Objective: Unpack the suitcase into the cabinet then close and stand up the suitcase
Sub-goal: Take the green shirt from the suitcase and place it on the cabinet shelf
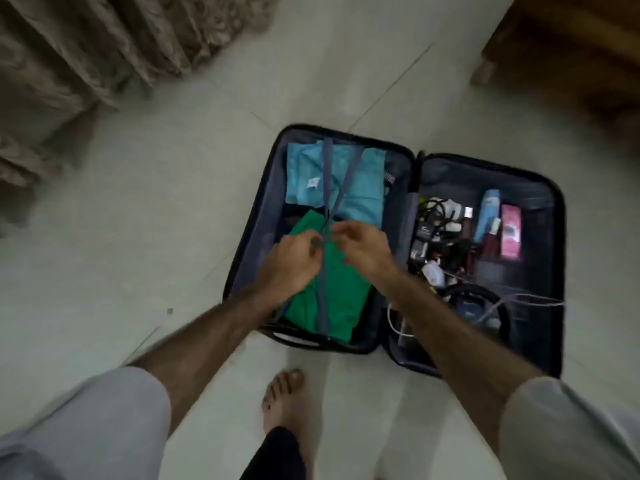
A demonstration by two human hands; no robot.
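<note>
We have the suitcase (398, 168) lying open flat on the tiled floor (138, 220), both halves up so everything is reachable. The left half holds a folded green garment (332, 299) near us and a light blue garment (360, 188) beyond it, pinned by crossed grey straps (341, 181). That's why both hands meet at the crossing: left hand (294, 261) and right hand (363, 247) have fingers curled in on the buckle, which looks like pinching it to release; exact contact is blurred. The right half holds loose cables, bottles and a pink box (510, 232). Our judgement: nothing is unpacked yet, straps come first. The cabinet isn't identifiable in view.
</note>
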